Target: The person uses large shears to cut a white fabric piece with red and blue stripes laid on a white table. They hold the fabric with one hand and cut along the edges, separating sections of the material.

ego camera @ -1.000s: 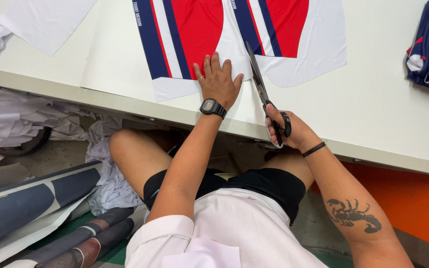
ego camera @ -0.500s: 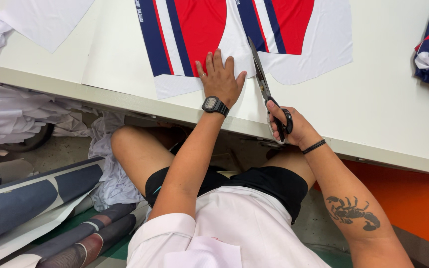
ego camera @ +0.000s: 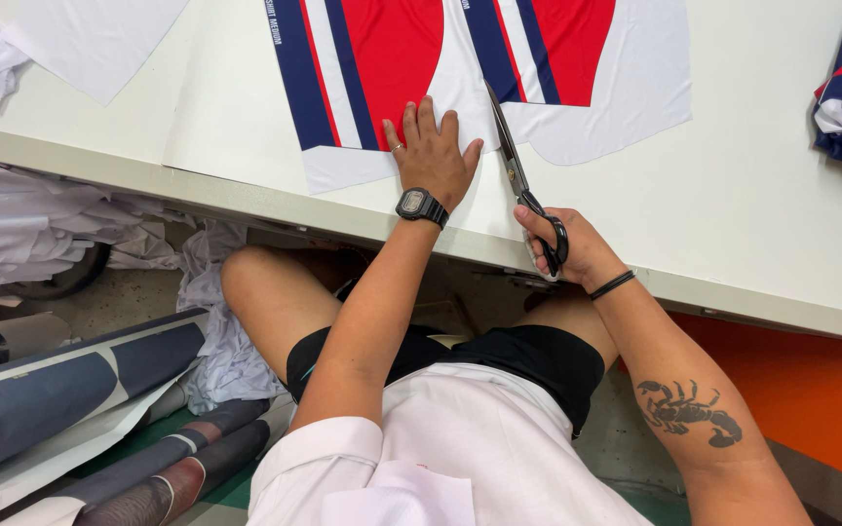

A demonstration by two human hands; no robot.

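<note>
Right hand (ego camera: pixel 567 248) kept a closed grip on the black scissors (ego camera: pixel 523 180), blades nearly shut in printed fabric (ego camera: pixel 382 68); left hand (ego camera: pixel 431 151), fingers spread, pressed it flat on the counter (ego camera: pixel 762 214)

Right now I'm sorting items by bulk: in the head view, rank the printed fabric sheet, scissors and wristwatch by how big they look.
1. Printed fabric sheet, largest.
2. Scissors, held in the right hand.
3. Wristwatch, smallest, on the left wrist.

White table (ego camera: pixel 752 224), orange panel (ego camera: pixel 821 390), green floor (ego camera: pixel 236 492)
</note>
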